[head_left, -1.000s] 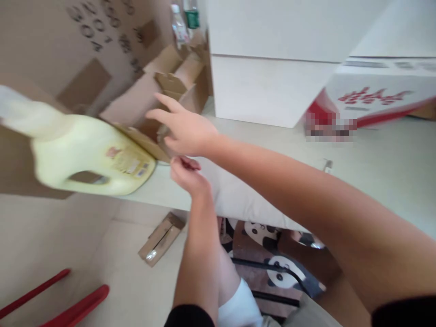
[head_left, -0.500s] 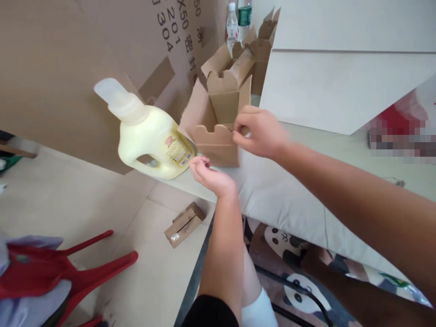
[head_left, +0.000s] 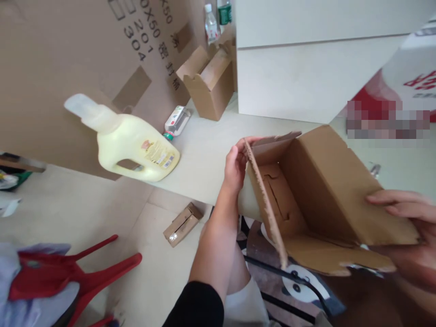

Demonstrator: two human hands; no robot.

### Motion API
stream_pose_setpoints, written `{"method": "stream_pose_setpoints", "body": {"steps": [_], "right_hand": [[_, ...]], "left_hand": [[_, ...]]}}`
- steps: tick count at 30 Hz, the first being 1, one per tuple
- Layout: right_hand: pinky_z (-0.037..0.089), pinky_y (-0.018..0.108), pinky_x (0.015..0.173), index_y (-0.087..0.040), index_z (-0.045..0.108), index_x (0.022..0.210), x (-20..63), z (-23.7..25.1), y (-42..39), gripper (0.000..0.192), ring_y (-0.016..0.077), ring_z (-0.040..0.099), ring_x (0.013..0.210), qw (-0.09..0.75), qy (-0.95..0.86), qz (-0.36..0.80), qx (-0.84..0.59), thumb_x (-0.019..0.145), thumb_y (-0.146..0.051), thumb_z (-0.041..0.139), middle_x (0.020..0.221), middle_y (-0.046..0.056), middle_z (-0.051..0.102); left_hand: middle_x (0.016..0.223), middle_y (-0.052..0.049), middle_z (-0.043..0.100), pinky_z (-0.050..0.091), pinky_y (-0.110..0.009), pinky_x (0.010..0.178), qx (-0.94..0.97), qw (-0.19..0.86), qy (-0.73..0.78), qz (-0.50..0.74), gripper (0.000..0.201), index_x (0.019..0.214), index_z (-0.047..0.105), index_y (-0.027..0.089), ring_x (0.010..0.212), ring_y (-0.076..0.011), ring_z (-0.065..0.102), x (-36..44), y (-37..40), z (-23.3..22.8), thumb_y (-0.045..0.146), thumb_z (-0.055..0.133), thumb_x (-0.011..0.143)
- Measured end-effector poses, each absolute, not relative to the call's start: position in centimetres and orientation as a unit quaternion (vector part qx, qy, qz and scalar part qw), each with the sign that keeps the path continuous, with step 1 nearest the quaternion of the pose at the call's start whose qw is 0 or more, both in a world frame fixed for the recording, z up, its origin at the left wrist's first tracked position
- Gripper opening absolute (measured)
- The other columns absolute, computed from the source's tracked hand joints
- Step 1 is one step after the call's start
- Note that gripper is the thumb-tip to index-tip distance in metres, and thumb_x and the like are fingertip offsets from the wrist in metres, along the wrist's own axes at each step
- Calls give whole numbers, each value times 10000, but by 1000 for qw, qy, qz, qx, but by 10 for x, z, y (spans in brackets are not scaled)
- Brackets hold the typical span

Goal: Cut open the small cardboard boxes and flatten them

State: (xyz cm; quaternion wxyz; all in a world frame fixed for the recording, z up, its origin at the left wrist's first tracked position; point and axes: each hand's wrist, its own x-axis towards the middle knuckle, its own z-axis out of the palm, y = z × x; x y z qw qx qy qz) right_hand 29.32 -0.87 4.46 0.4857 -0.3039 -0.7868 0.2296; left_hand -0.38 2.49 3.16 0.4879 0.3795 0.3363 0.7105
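Head view: open brown corrugated cardboard box [head_left: 316, 200], held off the tabletop [head_left: 204, 154].
Left hand [head_left: 235, 165]: grip pinching a flap.
Right hand [head_left: 405, 227]: grip clasping the far wall.
Handling: likely light, crushable; hold by the walls.

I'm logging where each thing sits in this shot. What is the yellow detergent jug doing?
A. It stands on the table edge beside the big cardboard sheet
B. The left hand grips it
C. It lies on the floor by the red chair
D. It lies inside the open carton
A: the yellow detergent jug stands on the table, away from both hands, which hold the open carton.
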Motion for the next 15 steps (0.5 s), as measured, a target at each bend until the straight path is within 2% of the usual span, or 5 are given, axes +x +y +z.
{"method": "stream_pose_setpoints", "body": {"steps": [2,5,8,11,15], "right_hand": [[571,589,720,-426,605,1210,288,34,-16,525,372,698,946,531,-747,197,-347,827,-781,556,989,73,628],[617,518,775,-450,549,1312,278,28,-25,703,333,683,1067,549,-739,187,-342,687,-463,872,1182,83,642],[632,471,856,-488,396,1458,273,29,-35,896,321,589,1331,566,-674,251,-403,720,-281,859,1458,92,533],[651,461,835,-433,268,1547,274,27,-43,878,295,728,1095,527,-621,343,-467,840,-328,779,1327,102,645],[599,511,1018,-360,454,1502,276,20,-43,662,315,695,1203,528,-656,316,-437,897,-352,720,1338,106,677]], "left_hand": [[1093,-83,757,448,-515,1135,380,492,332,710,504,1024,718,230,1200,-328,675,11,27,31,662,493,894],[1009,-81,745,510,-492,1067,376,454,363,722,469,932,707,230,1064,-290,707,23,33,33,654,513,879],[828,-67,678,550,-431,987,380,394,399,735,466,785,667,223,919,-244,695,28,41,37,676,575,837],[675,-26,551,559,-373,918,395,351,430,732,483,730,627,222,865,-224,670,32,46,39,700,681,771],[827,-31,621,553,-335,820,408,328,488,699,570,957,697,226,833,-202,662,36,48,34,675,852,642]]}}
